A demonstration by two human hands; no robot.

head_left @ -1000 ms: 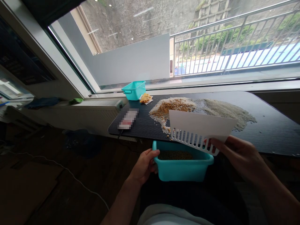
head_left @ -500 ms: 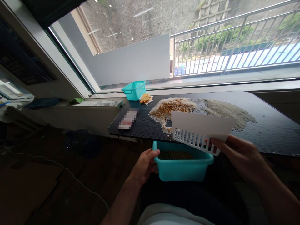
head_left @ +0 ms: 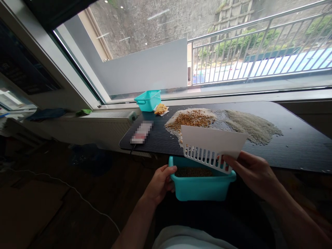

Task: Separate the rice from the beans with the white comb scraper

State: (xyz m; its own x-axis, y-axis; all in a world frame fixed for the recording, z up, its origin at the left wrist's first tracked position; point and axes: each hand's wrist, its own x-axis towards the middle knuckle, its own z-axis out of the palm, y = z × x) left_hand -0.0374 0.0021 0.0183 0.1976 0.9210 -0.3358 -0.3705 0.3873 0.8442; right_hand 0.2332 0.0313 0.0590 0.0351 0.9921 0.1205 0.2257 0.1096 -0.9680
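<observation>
My left hand (head_left: 158,183) grips the left rim of a teal plastic bin (head_left: 202,188) held just below the near edge of the black table (head_left: 298,145); dark beans lie inside the bin. My right hand (head_left: 252,171) pinches a white slotted scraper (head_left: 211,145) by its right corner, tilted over the bin's top. On the table behind the scraper lies a pile of yellow beans mixed with rice (head_left: 190,119), and a pile of white rice (head_left: 252,126) to its right.
A second teal bin (head_left: 147,99) and a crumpled yellow wrapper (head_left: 160,109) sit at the table's far left corner. A blurred flat object (head_left: 141,132) lies near the left edge. A radiator (head_left: 109,116) and window run behind; a cable crosses the dark floor.
My right hand has shifted the white scraper a little to the left and nearer, over the bin. My left hand and the bin have stayed put.
</observation>
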